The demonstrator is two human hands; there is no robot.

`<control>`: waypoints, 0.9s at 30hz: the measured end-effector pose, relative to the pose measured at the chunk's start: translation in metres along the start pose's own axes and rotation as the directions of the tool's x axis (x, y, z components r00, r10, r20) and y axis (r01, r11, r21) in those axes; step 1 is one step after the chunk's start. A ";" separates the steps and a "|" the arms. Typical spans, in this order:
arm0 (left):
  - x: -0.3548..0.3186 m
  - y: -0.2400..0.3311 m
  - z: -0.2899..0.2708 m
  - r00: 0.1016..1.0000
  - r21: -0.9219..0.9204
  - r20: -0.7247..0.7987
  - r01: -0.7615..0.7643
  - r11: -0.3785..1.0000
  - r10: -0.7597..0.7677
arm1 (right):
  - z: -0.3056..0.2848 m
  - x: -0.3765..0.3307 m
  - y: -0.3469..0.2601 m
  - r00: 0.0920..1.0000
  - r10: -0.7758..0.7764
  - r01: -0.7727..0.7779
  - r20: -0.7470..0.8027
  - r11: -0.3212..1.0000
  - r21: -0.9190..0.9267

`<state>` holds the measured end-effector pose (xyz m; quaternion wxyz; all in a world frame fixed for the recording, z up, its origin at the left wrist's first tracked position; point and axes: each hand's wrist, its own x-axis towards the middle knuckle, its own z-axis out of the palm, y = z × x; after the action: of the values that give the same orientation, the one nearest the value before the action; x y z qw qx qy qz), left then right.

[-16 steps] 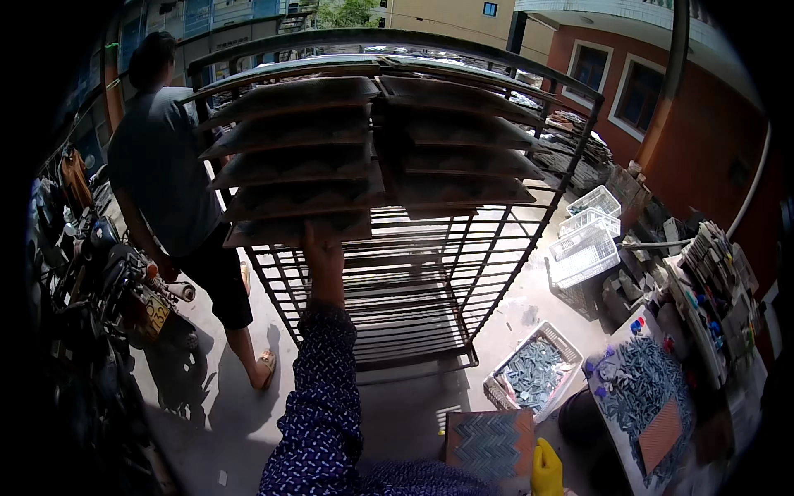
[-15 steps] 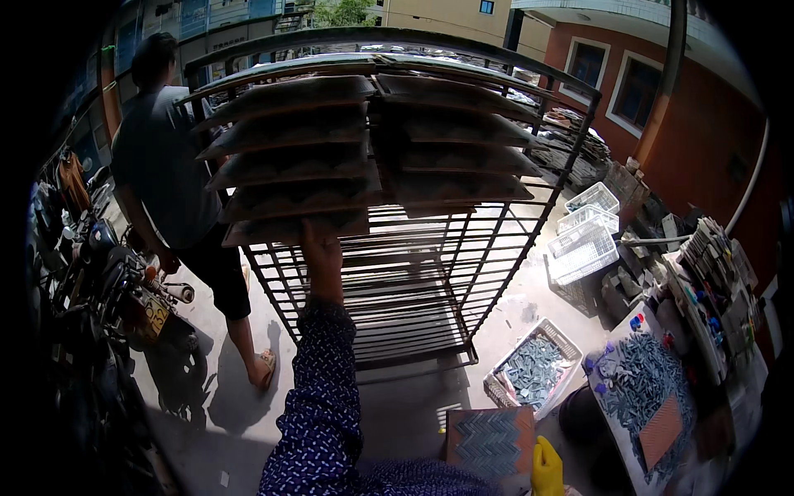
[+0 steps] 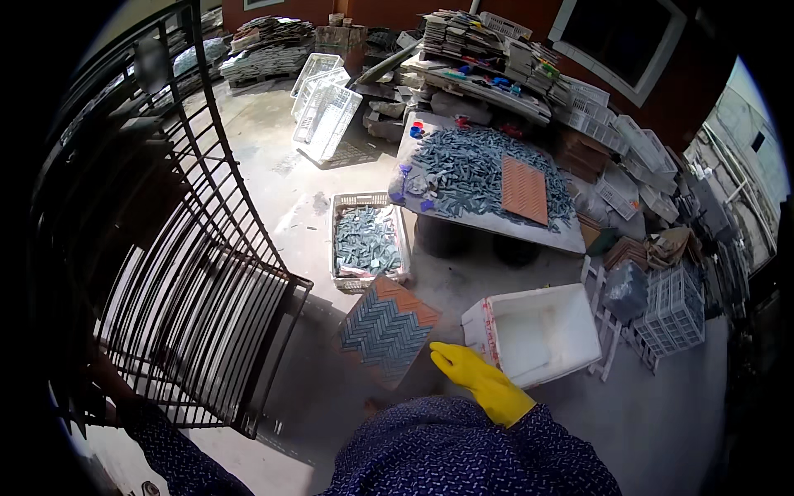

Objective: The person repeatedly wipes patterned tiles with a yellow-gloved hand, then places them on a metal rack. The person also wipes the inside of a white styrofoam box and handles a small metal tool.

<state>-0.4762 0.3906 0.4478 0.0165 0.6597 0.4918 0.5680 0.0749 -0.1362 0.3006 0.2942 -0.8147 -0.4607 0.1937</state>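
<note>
A yellow rubber glove covers my right hand (image 3: 480, 379), which grips the right edge of an orange herringbone-patterned board (image 3: 389, 326). Thin grey tile strips fill much of that board in a zigzag, leaving orange grooves bare at its ends. My bare left hand (image 3: 109, 382) is by the lower left part of a tall dark metal rack (image 3: 269, 331); shadow hides its fingers, so I cannot tell whether it touches the rack.
A white crate (image 3: 405, 273) of grey strips stands beyond the board. Right of it is a white foam box (image 3: 542, 335). A table (image 3: 529, 237) farther back bears heaped strips and an orange grooved board (image 3: 523, 190). White crates (image 3: 327, 124) lie near stacked slabs.
The view has swung right, putting the rack at the left. My left hand has come away from the rack's trays and down; the board has stayed in my right hand.
</note>
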 end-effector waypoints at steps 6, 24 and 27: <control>-0.166 0.055 0.028 0.806 -0.794 0.367 0.531 0.294 -0.465 | -0.029 -0.093 0.081 0.943 0.240 -0.221 -0.232 0.970 0.105; -0.772 0.496 0.178 -0.098 0.351 0.892 0.764 0.541 -0.441 | -0.186 -0.156 0.474 0.449 0.866 -0.851 0.220 0.339 0.401; -0.809 0.496 0.174 -0.066 0.356 0.858 0.792 0.497 -0.509 | -0.123 -0.174 0.585 0.520 0.804 -0.690 0.287 0.594 -0.414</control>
<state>0.0741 -0.3116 0.0807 0.6404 0.5122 0.5671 0.0765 0.4327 -0.5589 0.0156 -0.0375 -0.8948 -0.1364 0.4235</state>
